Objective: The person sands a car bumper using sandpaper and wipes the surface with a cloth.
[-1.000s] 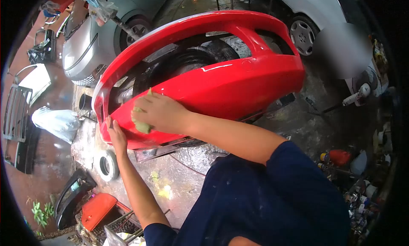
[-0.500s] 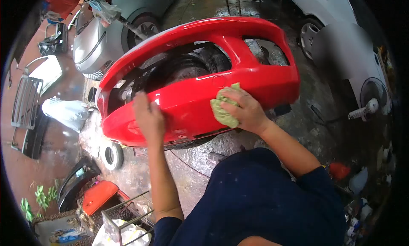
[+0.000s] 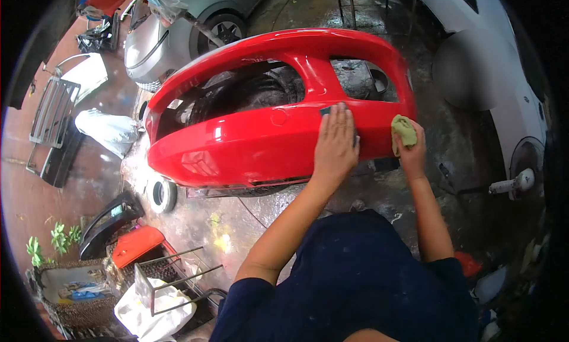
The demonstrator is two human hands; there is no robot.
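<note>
A glossy red car bumper [image 3: 249, 140] with large openings lies across the middle of the view. My left hand [image 3: 338, 141] is pressed flat on its front face, right of centre, fingers together and stretched out. Under these fingers is a thin dark sheet [image 3: 325, 111], perhaps sandpaper; only its edges show. At the bumper's right end, my right hand [image 3: 414, 152] is closed on a crumpled yellow-green cloth [image 3: 404, 130], which touches or nearly touches the red surface.
A tyre [image 3: 161, 195] lies on the wet floor left of me. Near my left side stand a metal frame [image 3: 178, 283] and a red panel [image 3: 137, 247]. A silver car [image 3: 148, 45] is at the back left, a white car [image 3: 515, 122] and a fan [image 3: 524, 170] at right.
My left hand has moved right along the bumper from its left part. My right hand has carried the cloth right to the bumper's end. The camera view has shifted slightly.
</note>
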